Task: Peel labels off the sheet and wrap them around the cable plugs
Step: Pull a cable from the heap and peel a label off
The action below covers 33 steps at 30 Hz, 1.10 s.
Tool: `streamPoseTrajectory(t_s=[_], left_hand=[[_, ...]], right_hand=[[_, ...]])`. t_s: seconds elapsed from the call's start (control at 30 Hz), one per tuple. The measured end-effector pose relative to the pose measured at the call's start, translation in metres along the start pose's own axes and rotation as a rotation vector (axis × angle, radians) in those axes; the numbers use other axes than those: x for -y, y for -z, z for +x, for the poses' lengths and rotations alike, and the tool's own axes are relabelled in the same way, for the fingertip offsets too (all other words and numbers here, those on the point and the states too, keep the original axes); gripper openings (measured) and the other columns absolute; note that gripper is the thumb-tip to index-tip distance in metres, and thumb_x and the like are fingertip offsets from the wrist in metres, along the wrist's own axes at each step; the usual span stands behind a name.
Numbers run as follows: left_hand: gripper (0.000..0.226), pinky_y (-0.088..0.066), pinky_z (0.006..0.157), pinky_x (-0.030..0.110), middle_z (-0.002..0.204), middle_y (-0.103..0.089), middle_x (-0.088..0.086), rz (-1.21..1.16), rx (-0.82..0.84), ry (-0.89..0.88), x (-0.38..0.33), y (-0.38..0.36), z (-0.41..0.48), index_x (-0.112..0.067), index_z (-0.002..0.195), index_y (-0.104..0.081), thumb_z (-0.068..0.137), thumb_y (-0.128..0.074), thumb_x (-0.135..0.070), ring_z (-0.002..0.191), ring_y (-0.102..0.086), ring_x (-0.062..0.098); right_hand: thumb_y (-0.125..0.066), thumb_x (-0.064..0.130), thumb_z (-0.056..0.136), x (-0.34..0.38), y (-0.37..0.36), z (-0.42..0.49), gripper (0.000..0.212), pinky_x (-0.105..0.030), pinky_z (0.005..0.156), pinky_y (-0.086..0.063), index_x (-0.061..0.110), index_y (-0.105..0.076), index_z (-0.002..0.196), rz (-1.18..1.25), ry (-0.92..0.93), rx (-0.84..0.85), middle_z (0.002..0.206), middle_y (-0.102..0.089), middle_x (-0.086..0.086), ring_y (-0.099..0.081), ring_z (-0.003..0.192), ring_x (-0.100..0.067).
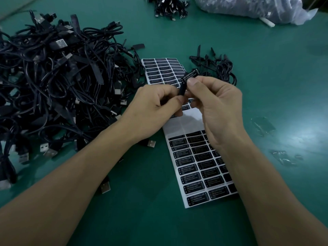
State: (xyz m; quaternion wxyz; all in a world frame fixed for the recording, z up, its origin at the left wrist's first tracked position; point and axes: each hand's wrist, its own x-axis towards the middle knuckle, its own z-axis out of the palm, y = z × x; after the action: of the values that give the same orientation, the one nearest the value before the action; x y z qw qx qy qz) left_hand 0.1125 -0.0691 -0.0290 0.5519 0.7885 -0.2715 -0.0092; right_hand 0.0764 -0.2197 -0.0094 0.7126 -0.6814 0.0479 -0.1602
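Note:
My left hand (156, 103) pinches the lower end of a slim black cable plug (182, 87) held upright above the label sheet (200, 167). A black label (190, 74) printed "LED CONTROLLER" sticks out from the plug's top, and my right hand (218, 107) pinches it against the plug with thumb and forefinger. The long white sheet lies on the green table, with rows of black labels and a bare white patch in its middle where labels are gone. The plug's cable is hidden behind my hands.
A big tangle of black USB cables (53, 82) fills the left of the table. A smaller bunch of cables (216, 66) lies behind my right hand. Another cable bunch (168, 7) and a plastic bag (252, 9) sit at the far edge. Scraps of clear film (262, 126) lie at the right.

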Motion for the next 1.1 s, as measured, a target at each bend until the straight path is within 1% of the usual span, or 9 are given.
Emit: streamPoseTrajectory(t_s=[0.1, 0.23, 0.37, 0.5, 0.6, 0.73, 0.87, 0.97, 1.1], left_hand=[[0.024, -0.054, 0.067, 0.033, 0.071, -0.072, -0.004, -0.022, 0.016, 0.007, -0.0002, 0.0009, -0.0001, -0.005, 0.087, -0.072, 0.102, -0.056, -0.015, 0.068, -0.066, 0.022], [0.028, -0.048, 0.064, 0.02, 0.069, -0.072, -0.005, -0.051, 0.009, 0.017, -0.0012, 0.002, 0.0004, -0.003, 0.086, -0.071, 0.104, -0.053, -0.014, 0.063, -0.06, 0.008], [0.028, -0.046, 0.065, 0.016, 0.068, -0.071, -0.007, -0.061, 0.021, 0.026, -0.0011, 0.0022, 0.0014, -0.002, 0.088, -0.071, 0.104, -0.052, -0.013, 0.064, -0.061, 0.005], [0.027, -0.046, 0.066, 0.013, 0.066, -0.07, -0.007, -0.096, 0.036, 0.025, -0.0007, 0.0021, 0.0016, -0.003, 0.09, -0.071, 0.105, -0.05, -0.011, 0.064, -0.062, 0.002], [0.029, -0.046, 0.065, 0.012, 0.066, -0.07, -0.008, -0.097, 0.05, 0.023, -0.0019, 0.0022, 0.0014, -0.009, 0.086, -0.07, 0.106, -0.048, -0.011, 0.064, -0.061, 0.001], [0.031, -0.046, 0.064, 0.016, 0.063, -0.067, -0.008, -0.088, 0.057, 0.035, -0.0033, 0.003, 0.001, -0.008, 0.081, -0.067, 0.106, -0.048, -0.01, 0.062, -0.059, 0.004], [0.034, -0.044, 0.06, 0.03, 0.059, -0.059, -0.01, -0.059, 0.054, 0.031, -0.0045, 0.003, 0.0006, -0.009, 0.074, -0.06, 0.105, -0.047, -0.011, 0.059, -0.051, 0.01], [0.034, -0.043, 0.058, 0.036, 0.059, -0.056, -0.01, -0.054, 0.048, 0.026, -0.0047, 0.0028, 0.0006, -0.005, 0.074, -0.059, 0.105, -0.047, -0.012, 0.059, -0.048, 0.012], [0.032, -0.044, 0.06, 0.033, 0.059, -0.06, -0.011, -0.062, 0.05, 0.026, -0.0039, 0.003, 0.0009, -0.002, 0.078, -0.062, 0.105, -0.047, -0.012, 0.06, -0.051, 0.011]], right_hand=[[-0.07, 0.007, 0.091, 0.0007, 0.0015, 0.001, 0.015, -0.022, 0.068, -0.051, 0.014, -0.074, 0.079, -0.035, 0.015, 0.029, 0.068, -0.07, 0.002, -0.063, 0.068, -0.01], [-0.069, 0.007, 0.091, 0.0016, 0.0021, 0.0001, 0.017, -0.018, 0.065, -0.051, 0.015, -0.075, 0.077, -0.085, 0.071, 0.066, 0.066, -0.071, 0.005, -0.065, 0.063, -0.004], [-0.068, 0.005, 0.091, 0.0022, 0.0021, -0.0004, 0.018, -0.013, 0.062, -0.05, 0.015, -0.073, 0.076, -0.149, 0.143, 0.075, 0.061, -0.069, 0.01, -0.062, 0.057, 0.001], [-0.068, 0.01, 0.092, 0.0008, 0.0021, 0.0, 0.015, -0.014, 0.061, -0.049, 0.016, -0.074, 0.079, -0.245, 0.199, 0.043, 0.062, -0.068, 0.013, -0.062, 0.057, 0.001], [-0.069, 0.012, 0.092, 0.0011, 0.0027, 0.0001, 0.015, -0.015, 0.061, -0.049, 0.017, -0.074, 0.079, -0.301, 0.239, 0.03, 0.062, -0.068, 0.015, -0.062, 0.058, 0.001], [-0.069, 0.012, 0.092, 0.0022, 0.0028, -0.0006, 0.015, -0.013, 0.061, -0.048, 0.02, -0.073, 0.08, -0.331, 0.257, 0.035, 0.062, -0.067, 0.018, -0.061, 0.059, 0.002], [-0.071, 0.012, 0.092, 0.0025, 0.0022, -0.0013, 0.011, -0.011, 0.062, -0.047, 0.019, -0.074, 0.083, -0.345, 0.256, 0.017, 0.063, -0.067, 0.02, -0.06, 0.059, 0.005], [-0.071, 0.012, 0.091, 0.0027, 0.0012, -0.0019, 0.012, -0.012, 0.063, -0.048, 0.02, -0.074, 0.083, -0.358, 0.266, 0.009, 0.065, -0.069, 0.018, -0.062, 0.062, 0.004], [-0.071, 0.012, 0.091, 0.0025, 0.0, -0.0023, 0.014, -0.01, 0.062, -0.048, 0.023, -0.073, 0.081, -0.369, 0.281, -0.005, 0.065, -0.069, 0.02, -0.063, 0.062, 0.005]])
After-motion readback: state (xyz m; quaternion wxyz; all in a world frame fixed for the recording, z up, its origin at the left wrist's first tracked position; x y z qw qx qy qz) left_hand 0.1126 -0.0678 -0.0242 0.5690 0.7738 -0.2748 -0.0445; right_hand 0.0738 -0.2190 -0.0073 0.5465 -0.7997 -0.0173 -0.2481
